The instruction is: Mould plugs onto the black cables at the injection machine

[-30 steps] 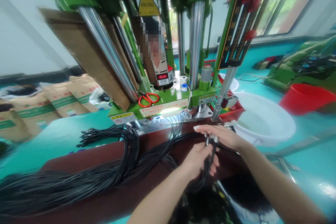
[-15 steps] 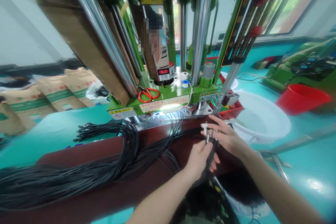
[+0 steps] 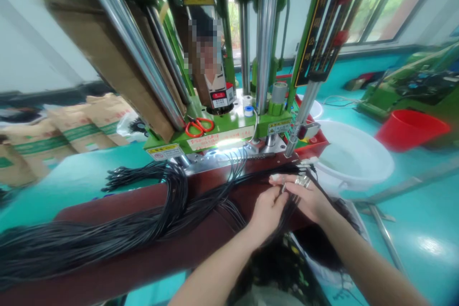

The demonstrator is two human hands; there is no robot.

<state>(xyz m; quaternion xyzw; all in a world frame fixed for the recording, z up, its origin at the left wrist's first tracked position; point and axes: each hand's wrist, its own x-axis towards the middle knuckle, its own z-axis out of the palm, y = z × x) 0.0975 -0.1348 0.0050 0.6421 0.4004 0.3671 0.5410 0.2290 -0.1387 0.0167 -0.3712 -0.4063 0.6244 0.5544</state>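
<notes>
Your left hand (image 3: 267,213) is closed around black cables just below their metal connectors (image 3: 300,182), apparently to keep the ends together. Your right hand (image 3: 313,198), fingers partly curled, touches those connectors, seemingly steadying them. Beneath, a long bundle of black cables (image 3: 107,248) lies along the dark red bench (image 3: 143,272), which likely takes its weight. Beyond, orange-handled scissors (image 3: 199,127) rest on the green machine (image 3: 229,133), probably for easy reach.

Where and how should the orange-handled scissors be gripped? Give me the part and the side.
Pinch the orange loops, coming down from above and the front. The scissors lie flat near the front edge of the green plate, loops outward, while the blades point back toward the steel column, which likely crowds an approach from the left.
</notes>
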